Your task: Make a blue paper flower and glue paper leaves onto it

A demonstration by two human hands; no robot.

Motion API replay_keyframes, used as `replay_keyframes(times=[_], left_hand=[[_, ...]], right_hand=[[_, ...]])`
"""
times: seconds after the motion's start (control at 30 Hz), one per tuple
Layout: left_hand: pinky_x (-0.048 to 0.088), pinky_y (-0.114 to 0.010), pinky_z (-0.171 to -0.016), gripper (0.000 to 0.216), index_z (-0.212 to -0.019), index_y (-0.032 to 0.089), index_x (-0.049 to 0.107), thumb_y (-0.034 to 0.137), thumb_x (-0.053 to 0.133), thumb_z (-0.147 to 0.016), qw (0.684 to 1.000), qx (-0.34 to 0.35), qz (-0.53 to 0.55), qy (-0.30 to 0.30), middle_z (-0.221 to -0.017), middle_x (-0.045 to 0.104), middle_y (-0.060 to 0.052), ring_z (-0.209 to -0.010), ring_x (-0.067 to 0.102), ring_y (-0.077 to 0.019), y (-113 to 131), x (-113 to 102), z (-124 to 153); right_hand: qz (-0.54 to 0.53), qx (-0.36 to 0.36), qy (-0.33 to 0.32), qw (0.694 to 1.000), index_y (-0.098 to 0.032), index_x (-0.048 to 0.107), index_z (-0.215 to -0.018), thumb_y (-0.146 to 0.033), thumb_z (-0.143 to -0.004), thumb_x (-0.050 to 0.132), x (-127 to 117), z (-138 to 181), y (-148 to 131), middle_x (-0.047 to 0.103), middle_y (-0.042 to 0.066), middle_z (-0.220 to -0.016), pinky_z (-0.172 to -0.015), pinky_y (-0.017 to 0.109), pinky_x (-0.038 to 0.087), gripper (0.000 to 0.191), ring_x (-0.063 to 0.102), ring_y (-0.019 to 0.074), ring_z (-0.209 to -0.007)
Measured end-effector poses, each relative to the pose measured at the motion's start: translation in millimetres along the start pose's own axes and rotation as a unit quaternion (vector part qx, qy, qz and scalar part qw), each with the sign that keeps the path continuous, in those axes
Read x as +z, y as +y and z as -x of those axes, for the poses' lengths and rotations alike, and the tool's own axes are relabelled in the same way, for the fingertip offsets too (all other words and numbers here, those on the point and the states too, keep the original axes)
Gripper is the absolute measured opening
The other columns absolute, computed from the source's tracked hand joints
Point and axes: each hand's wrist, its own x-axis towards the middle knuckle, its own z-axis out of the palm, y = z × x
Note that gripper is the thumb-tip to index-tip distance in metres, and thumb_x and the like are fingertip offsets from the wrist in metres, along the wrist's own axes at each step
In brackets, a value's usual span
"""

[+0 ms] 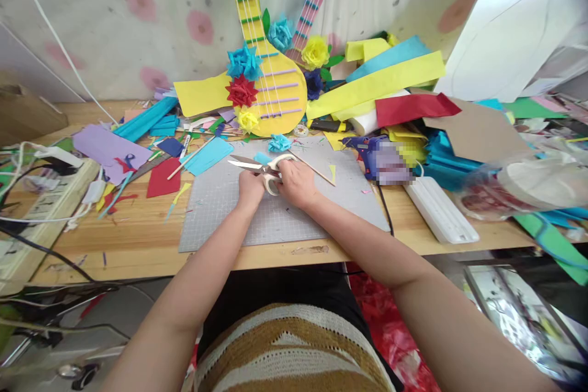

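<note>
Light-blue paper [209,157] at 10–11 o'clock off left hand [250,190]. Left hand curled in near scissors pivot; can't tell what it pinches. Scissors [264,169] between hands, over cutting mat [211,223]: long axis roughly 9–3, tips at 9, blades slightly parted. Right hand [296,182] has the handles, gripped from the 3 o'clock side. Stick [319,173] just beside it, at 2; glue gun [367,153] beyond. Bare mat at 4–8, near edge at 6.
</note>
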Motion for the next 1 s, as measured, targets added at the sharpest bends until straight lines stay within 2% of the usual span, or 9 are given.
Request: replay_keyframes(times=[0.2, 0.3, 0.37, 0.43, 0.57, 0.67, 0.77, 1.0], left_hand=[[0.033, -0.02, -0.048, 0.018, -0.048, 0.013, 0.056, 0.024, 0.071, -0.047, 0.997, -0.058, 0.033, 0.04, -0.048, 0.052, 0.004, -0.048, 0.043, -0.0079, 13, 0, 5], [0.033, -0.02, -0.049, 0.022, -0.046, 0.014, 0.054, 0.028, 0.071, -0.052, 0.996, -0.061, 0.066, 0.022, -0.044, 0.048, 0.005, -0.046, 0.041, -0.0061, 14, -5, 1], [0.033, -0.02, -0.051, 0.023, -0.048, 0.014, 0.056, 0.031, 0.071, -0.053, 0.995, -0.051, 0.08, 0.007, -0.046, 0.05, 0.005, -0.047, 0.041, -0.0056, 14, -9, -3], [0.034, -0.02, -0.053, 0.023, -0.054, 0.014, 0.061, 0.032, 0.074, -0.052, 0.995, -0.051, 0.09, -0.015, -0.052, 0.055, 0.003, -0.05, 0.043, -0.0056, 14, -12, -5], [0.035, -0.021, -0.054, 0.025, -0.055, 0.014, 0.063, 0.034, 0.077, -0.049, 0.991, -0.069, 0.09, -0.064, -0.055, 0.058, 0.002, -0.053, 0.045, -0.0067, 13, -12, -4], [0.034, -0.021, -0.054, 0.025, -0.052, 0.014, 0.062, 0.034, 0.077, -0.049, 0.992, -0.07, 0.07, -0.074, -0.05, 0.055, 0.003, -0.051, 0.044, -0.0066, 12, -9, -1], [0.037, -0.022, -0.055, 0.025, -0.054, 0.014, 0.063, 0.034, 0.077, -0.049, 0.993, -0.068, 0.061, -0.077, -0.053, 0.058, 0.002, -0.053, 0.047, -0.0075, 14, -8, 2], [0.046, -0.026, -0.062, 0.033, -0.069, 0.014, 0.066, 0.037, 0.077, -0.049, 0.983, -0.086, 0.096, -0.13, -0.067, 0.065, -0.002, -0.062, 0.059, -0.0125, 20, -7, 6]], right_hand=[[-0.035, 0.011, -0.002, 0.999, -0.017, 0.046, -0.085, -0.025, -0.077, 0.046, -1, 1, -2, 0.061, 0.009, -0.079, -0.066, 0.029, 0.033, 0.011, 0.054, 0.0213, -0.078], [-0.12, 0.11, 0.018, 0.986, -0.018, 0.044, -0.091, -0.039, -0.075, 0.052, -4, 2, 0, 0.061, 0.009, -0.082, -0.065, 0.03, 0.036, 0.027, 0.056, 0.0219, -0.077], [-0.214, 0.204, 0.032, 0.955, -0.019, 0.041, -0.094, -0.045, -0.073, 0.054, -6, 1, 5, 0.061, 0.006, -0.083, -0.064, 0.031, 0.038, 0.036, 0.057, 0.0211, -0.075], [-0.335, 0.262, 0.035, 0.904, -0.021, 0.038, -0.093, -0.048, -0.07, 0.057, -7, -1, 12, 0.061, 0.004, -0.083, -0.064, 0.031, 0.04, 0.041, 0.058, 0.0189, -0.074], [-0.535, 0.299, -0.003, 0.79, -0.022, 0.036, -0.083, -0.051, -0.058, 0.067, -7, -5, 22, 0.058, -0.001, -0.075, -0.056, 0.029, 0.042, 0.05, 0.054, 0.0136, -0.062], [-0.597, 0.309, -0.02, 0.74, -0.022, 0.036, -0.079, -0.047, -0.048, 0.074, -4, -7, 22, 0.054, -0.003, -0.071, -0.051, 0.028, 0.041, 0.055, 0.05, 0.0103, -0.056], [-0.605, 0.309, -0.001, 0.734, -0.022, 0.038, -0.079, -0.041, -0.045, 0.076, 2, -8, 22, 0.052, -0.004, -0.07, -0.053, 0.027, 0.042, 0.055, 0.051, 0.0104, -0.059], [-0.584, 0.302, 0.031, 0.753, -0.023, 0.038, -0.078, -0.042, -0.046, 0.075, 13, -8, 23, 0.051, -0.005, -0.069, -0.062, 0.03, 0.044, 0.052, 0.052, 0.0124, -0.065]])
